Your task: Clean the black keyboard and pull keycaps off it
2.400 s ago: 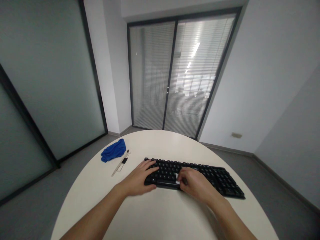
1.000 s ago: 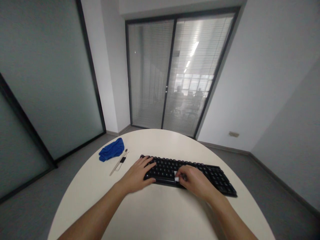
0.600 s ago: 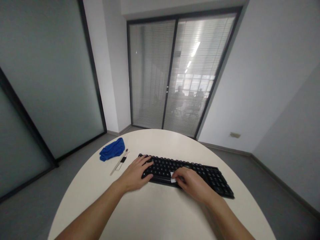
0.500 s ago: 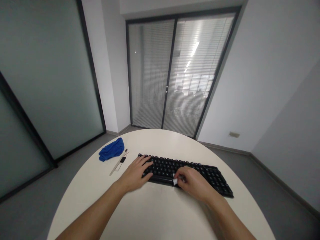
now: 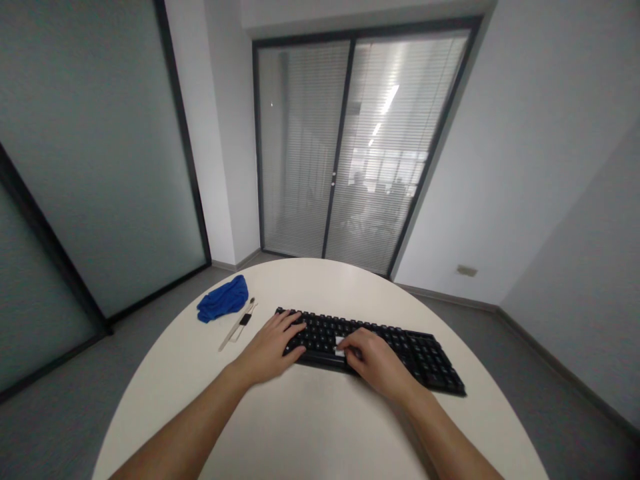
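A black keyboard (image 5: 325,333) lies across the table, slightly slanted. My left hand (image 5: 273,343) rests on its left end, fingers spread over the keys and the thumb by the front edge. Near the middle of the front rows, my right hand (image 5: 373,357) pinches a small white piece (image 5: 339,346) against the keys. Whether that piece is paper, cloth or sponge I cannot tell, and the fingers cover part of it.
On the pale round table (image 5: 310,427), a crumpled blue cloth (image 5: 223,299) lies at the far left. Beside it are a thin brush (image 5: 235,327) and a small tool with a black part (image 5: 245,319). The table's curved edge runs beyond the keyboard.
My right hand has shifted a little left and away from me, bringing the white piece from the keyboard's front edge up onto the keys. The left hand has stayed put.
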A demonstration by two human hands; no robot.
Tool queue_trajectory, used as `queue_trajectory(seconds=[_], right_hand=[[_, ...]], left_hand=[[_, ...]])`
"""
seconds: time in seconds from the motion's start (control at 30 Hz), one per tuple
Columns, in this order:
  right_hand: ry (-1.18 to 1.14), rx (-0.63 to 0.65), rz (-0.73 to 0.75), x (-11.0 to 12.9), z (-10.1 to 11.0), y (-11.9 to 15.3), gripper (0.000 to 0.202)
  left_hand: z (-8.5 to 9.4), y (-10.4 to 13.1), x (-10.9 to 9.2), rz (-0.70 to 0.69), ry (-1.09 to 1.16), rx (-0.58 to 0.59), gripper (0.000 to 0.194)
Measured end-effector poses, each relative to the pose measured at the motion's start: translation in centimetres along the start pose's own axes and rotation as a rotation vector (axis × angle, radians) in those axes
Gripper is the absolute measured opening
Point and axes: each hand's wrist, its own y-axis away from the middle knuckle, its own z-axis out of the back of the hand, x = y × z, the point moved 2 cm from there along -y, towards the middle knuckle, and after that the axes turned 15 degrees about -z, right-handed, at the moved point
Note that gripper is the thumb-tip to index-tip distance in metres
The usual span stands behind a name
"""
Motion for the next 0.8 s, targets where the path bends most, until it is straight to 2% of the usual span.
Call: queue_trajectory(seconds=[0.17, 0.3, 0.4, 0.5, 0.63, 0.7, 0.8], right_hand=[[-0.010, -0.053, -0.055, -1.2, 0.4, -0.3, 0.026], [0.000, 0.009, -0.041, -1.4, 0.9, -0.3, 0.028], [0.000, 0.008, -0.067, -1.0, 0.9, 0.0, 0.027], [-0.051, -0.011, 0.021, 0.0, 0.3, 0.2, 0.029], [-0.067, 0.111, 0.232, 1.5, -0.9, 0.6, 0.034], [-0.026, 0.149, 0.237, 1.7, -0.9, 0.7, 0.037], [0.012, 0.142, 0.162, 1.1, -0.3, 0.6, 0.036]], left_hand=[[0.1, 0.0, 0.0, -0.004, 0.007, 0.004, 0.046], [0.0, 0.1, 0.1, -0.013, 0.010, -0.009, 0.046], [-0.1, 0.1, 0.2, -0.004, 0.007, -0.003, 0.046], [-0.1, 0.1, 0.2, -0.003, 0.011, -0.010, 0.044], [-0.1, 0.1, 0.2, -0.006, 0.006, -0.009, 0.043], [-0.2, 0.0, 0.2, -0.002, -0.004, -0.004, 0.043], [-0.1, 0.0, 0.1, 0.001, -0.009, 0.003, 0.043]])
